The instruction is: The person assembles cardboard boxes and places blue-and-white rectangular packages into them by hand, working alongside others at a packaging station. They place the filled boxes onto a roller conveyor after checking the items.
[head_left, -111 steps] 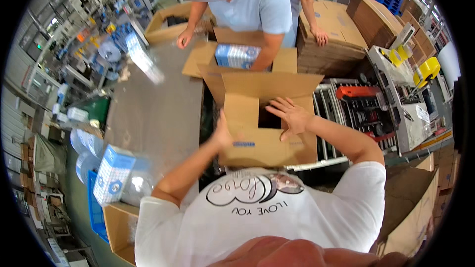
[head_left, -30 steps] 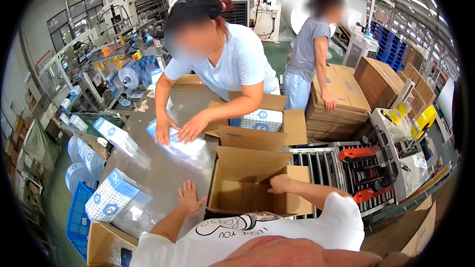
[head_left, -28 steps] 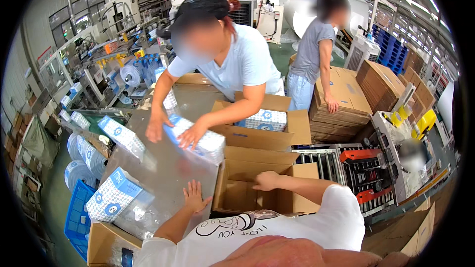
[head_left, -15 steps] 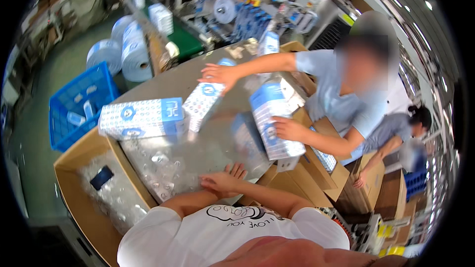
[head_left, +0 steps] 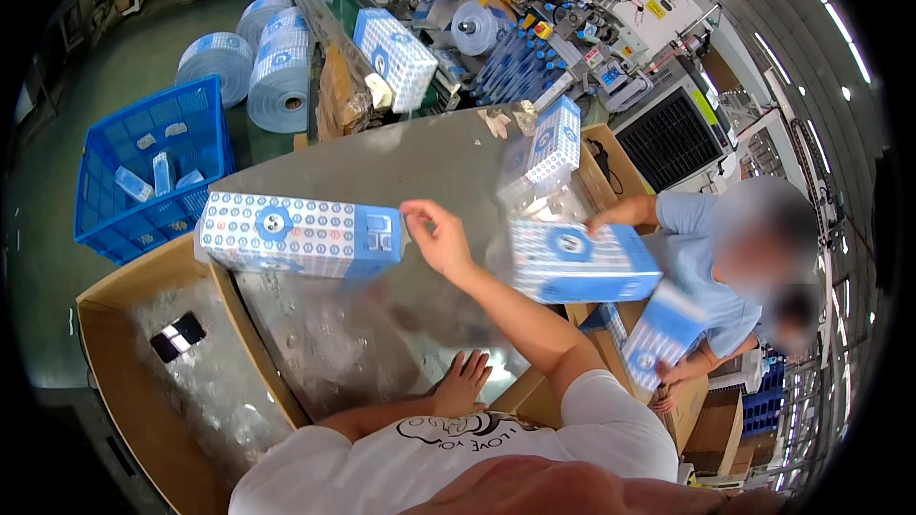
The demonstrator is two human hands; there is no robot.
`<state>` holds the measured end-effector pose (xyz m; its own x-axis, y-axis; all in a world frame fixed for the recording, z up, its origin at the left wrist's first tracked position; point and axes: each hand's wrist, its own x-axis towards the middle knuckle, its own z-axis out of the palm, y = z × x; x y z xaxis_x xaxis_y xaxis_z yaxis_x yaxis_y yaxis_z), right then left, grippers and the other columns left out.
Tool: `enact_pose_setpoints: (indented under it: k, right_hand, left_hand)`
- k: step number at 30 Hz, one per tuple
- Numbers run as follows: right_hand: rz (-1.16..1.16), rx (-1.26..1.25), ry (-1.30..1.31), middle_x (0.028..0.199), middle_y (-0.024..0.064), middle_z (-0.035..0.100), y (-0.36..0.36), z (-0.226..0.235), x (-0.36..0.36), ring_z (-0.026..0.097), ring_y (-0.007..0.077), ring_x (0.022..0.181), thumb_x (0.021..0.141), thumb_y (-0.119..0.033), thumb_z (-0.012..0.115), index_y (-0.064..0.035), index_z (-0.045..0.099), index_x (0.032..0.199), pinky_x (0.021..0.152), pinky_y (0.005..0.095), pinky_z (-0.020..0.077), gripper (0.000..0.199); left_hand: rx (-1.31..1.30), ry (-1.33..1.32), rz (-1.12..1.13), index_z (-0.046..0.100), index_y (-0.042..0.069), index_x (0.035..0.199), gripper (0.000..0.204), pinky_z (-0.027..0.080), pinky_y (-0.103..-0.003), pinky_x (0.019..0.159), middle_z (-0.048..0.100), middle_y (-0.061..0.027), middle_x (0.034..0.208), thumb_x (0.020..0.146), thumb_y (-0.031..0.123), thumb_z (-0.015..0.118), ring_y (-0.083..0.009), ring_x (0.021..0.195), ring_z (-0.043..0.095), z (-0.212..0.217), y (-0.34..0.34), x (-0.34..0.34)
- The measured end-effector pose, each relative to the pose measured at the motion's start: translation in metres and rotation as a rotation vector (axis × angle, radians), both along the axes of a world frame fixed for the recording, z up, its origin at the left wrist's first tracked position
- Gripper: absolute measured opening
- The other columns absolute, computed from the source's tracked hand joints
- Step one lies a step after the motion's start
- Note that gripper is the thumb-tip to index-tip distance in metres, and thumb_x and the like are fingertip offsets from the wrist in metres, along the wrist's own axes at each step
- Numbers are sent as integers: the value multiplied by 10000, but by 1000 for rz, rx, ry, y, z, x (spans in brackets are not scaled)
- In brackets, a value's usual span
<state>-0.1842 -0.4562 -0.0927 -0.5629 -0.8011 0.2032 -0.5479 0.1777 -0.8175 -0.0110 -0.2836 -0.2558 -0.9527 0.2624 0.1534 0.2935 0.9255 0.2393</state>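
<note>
Blue-and-white box (head_left: 301, 236) lies just left of the released right grip (head_left: 434, 234); left grip (head_left: 465, 380) flat, released.

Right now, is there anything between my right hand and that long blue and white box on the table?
Nothing visible. The right hand is already at the end of the blue and white box lying on the metal table, fingertips about touching it.

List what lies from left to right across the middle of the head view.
Blue plastic crate → long blue-and-white box → right hand → co-worker's blue-and-white box → co-worker in a light blue shirt.
</note>
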Motion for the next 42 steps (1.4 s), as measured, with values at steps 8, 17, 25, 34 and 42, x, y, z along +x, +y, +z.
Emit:
enact_pose_setpoints:
  k: [8,17,25,34,42]
  right_hand:
    - [-156,105,665,1404,262,396,-68,15,-129,380,459,1288,812,-304,701,-46,388,1393,1069,513,329,709]
    - [-390,640,496,1304,294,434,-26,-30,-144,465,464,1193,823,-524,615,-317,246,1523,1013,503,393,817]
    - [-326,680,449,1248,279,465,145,-17,-61,492,450,1163,755,-461,689,-306,279,1508,959,505,438,871]
    - [-154,626,517,1137,275,514,318,0,46,537,436,1078,793,-504,678,-274,282,1515,896,494,464,855]
    - [-254,282,271,987,247,643,367,-19,82,621,438,926,914,-570,531,-94,489,1383,844,463,491,669]
  left_hand:
    - [-128,437,186,531,12,1323,768,254,-618,1070,369,-227,1469,866,628,503,-404,1373,303,-73,22,-21]
    - [-81,326,101,537,17,1315,713,262,-623,1060,373,-228,1467,876,580,524,-413,1368,308,-68,25,-17]
    - [-41,339,71,573,28,1269,600,314,-597,1029,440,-227,1405,885,488,563,-402,1313,381,-44,22,-16]
    - [695,412,200,659,46,809,104,467,-426,662,650,-134,753,841,145,666,-303,714,625,125,6,-17]
    - [-2,157,164,706,80,1043,404,287,-512,1094,665,-142,1126,939,431,533,-298,1205,533,135,-63,-82]
